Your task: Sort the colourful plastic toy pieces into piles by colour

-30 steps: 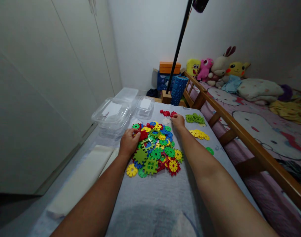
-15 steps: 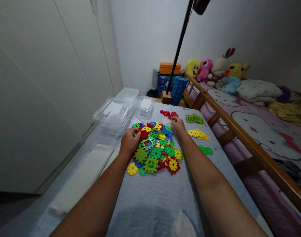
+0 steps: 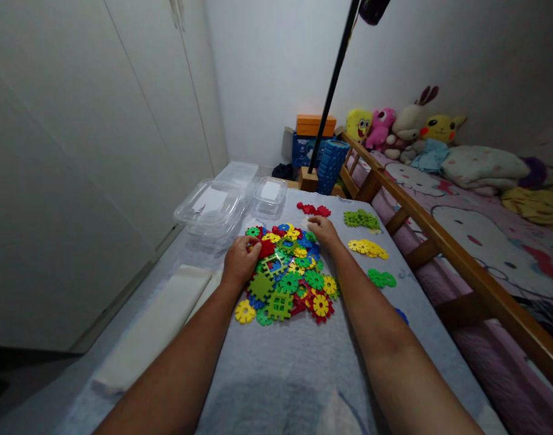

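A mixed pile of plastic interlocking pieces (image 3: 289, 282), snowflake discs and notched squares in red, yellow, green and blue, lies mid-table. At its left side, my left hand (image 3: 242, 258) pinches a red square piece (image 3: 266, 248) between thumb and fingers. My right hand (image 3: 324, 231) hovers at the pile's far right edge, fingers loosely bent and apart, nothing visible in them. Just beyond it is a small group of red pieces (image 3: 315, 209). Sorted groups line the right side: light green squares (image 3: 361, 219), yellow discs (image 3: 368, 248), green discs (image 3: 382, 278); a blue piece (image 3: 402, 315) shows partly behind my right forearm.
Clear plastic containers (image 3: 209, 208) with lids stand at the back left of the cloth-covered table (image 3: 276, 374). A folded white cloth (image 3: 153, 326) lies at the left. A wooden bed rail (image 3: 443, 260) runs along the right, and a black lamp pole (image 3: 333, 87) rises behind.
My right hand has drawn back from the red group toward the pile. My left hand stays on the red square piece. The view has shifted slightly, exposing a blue piece at the right.
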Motion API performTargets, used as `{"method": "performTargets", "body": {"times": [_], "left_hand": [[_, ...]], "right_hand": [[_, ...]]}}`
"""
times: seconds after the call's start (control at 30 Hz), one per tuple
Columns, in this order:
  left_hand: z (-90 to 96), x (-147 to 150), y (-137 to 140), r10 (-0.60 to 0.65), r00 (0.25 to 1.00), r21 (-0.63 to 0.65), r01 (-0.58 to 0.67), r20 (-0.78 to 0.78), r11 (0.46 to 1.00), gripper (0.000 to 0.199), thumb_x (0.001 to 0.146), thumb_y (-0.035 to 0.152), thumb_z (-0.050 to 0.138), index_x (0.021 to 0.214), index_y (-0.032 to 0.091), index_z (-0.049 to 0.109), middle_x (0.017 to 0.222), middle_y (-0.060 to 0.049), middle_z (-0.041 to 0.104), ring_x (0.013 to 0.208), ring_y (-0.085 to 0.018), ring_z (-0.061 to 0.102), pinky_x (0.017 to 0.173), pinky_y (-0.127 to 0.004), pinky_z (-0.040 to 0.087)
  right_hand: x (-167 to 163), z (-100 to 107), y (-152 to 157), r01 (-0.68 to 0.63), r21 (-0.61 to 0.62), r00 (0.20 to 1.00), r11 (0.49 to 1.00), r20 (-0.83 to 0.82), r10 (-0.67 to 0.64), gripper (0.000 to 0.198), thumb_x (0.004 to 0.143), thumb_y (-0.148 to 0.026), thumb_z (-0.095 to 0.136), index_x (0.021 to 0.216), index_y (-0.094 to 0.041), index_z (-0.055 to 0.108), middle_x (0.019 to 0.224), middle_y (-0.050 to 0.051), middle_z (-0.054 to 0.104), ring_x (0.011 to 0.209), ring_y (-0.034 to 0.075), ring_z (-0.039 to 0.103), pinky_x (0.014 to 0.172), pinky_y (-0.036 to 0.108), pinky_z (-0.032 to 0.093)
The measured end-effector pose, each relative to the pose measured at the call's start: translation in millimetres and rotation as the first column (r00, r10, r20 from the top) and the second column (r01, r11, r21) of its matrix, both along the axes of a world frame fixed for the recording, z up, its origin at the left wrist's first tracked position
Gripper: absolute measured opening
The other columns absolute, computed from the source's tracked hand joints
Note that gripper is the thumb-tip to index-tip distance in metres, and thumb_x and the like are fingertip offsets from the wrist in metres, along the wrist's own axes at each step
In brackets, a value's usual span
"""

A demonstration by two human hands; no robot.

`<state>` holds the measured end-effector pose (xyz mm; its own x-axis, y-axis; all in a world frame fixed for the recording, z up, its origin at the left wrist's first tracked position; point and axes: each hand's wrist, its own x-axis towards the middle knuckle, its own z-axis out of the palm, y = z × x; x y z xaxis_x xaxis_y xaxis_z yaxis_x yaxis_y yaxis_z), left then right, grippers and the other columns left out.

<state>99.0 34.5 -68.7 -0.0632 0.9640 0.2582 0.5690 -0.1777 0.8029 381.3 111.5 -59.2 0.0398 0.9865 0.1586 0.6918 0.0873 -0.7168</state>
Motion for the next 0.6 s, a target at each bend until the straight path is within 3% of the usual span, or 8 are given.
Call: {"method": "performTargets", "body": {"times": [0.1,0.23,0.3,0.43,0.6], "left_hand": [[0.3,0.2,0.1,-0.001,1.0,-0.008,0.001,-0.004,1.0,0.024,0.086,0.04,0.055,0.089,0.022,0.071,0.101,-0.007,0.069,0.092,-0.024,0.066,0.093,-0.038,0.051],[0.8,0.2,-0.6,-0.004,1.0,-0.01,0.004,-0.005,1.0,0.024,0.086,0.04,0.055,0.089,0.022,0.071,0.102,-0.007,0.069,0.092,-0.024,0.066,0.091,-0.039,0.051],[0.7,0.2,-0.8,-0.006,1.0,-0.006,0.006,0.001,1.0,0.025,0.087,0.04,0.055,0.089,0.022,0.071,0.101,-0.007,0.069,0.092,-0.024,0.065,0.091,-0.038,0.052],[0.8,0.6,-1.2,-0.002,1.0,-0.009,0.002,0.008,1.0,0.026,0.086,0.042,0.055,0.089,0.022,0.071,0.1,-0.007,0.07,0.091,-0.024,0.066,0.091,-0.038,0.051],[1.3,1.0,-1.6,0.001,1.0,-0.031,-0.001,0.02,1.0,0.029,0.086,0.044,0.055,0.091,0.021,0.072,0.1,-0.007,0.069,0.09,-0.024,0.066,0.09,-0.038,0.051]], "right_hand": [[-11.1,14.9,-15.4,-0.198,-0.066,0.977,0.978,-0.092,0.192,0.025,0.077,-0.031,0.066,0.094,-0.015,0.073,0.09,0.005,0.072,0.084,0.019,0.064,0.079,0.03,0.052],[-25.2,39.2,-35.3,-0.476,-0.162,0.877,0.865,-0.018,0.48,0.03,0.072,-0.028,0.078,0.099,-0.017,0.074,0.092,0.002,0.071,0.086,0.017,0.063,0.08,0.028,0.05],[-32.7,47.1,-42.5,-0.506,-0.189,0.84,0.842,0.112,0.53,0.032,0.069,-0.023,0.083,0.1,-0.018,0.075,0.097,0.003,0.072,0.091,0.018,0.063,0.084,0.029,0.049],[-45.8,51.9,-49.8,-0.445,-0.164,0.81,0.88,0.345,0.474,0.025,0.068,-0.018,0.085,0.092,-0.02,0.076,0.099,0.004,0.071,0.094,0.02,0.061,0.085,0.029,0.046],[-43.6,57.3,-51.7,-0.465,-0.168,0.821,0.869,0.286,0.494,0.012,0.076,-0.015,0.077,0.088,-0.018,0.075,0.091,0.002,0.069,0.085,0.016,0.06,0.078,0.026,0.045]]}}
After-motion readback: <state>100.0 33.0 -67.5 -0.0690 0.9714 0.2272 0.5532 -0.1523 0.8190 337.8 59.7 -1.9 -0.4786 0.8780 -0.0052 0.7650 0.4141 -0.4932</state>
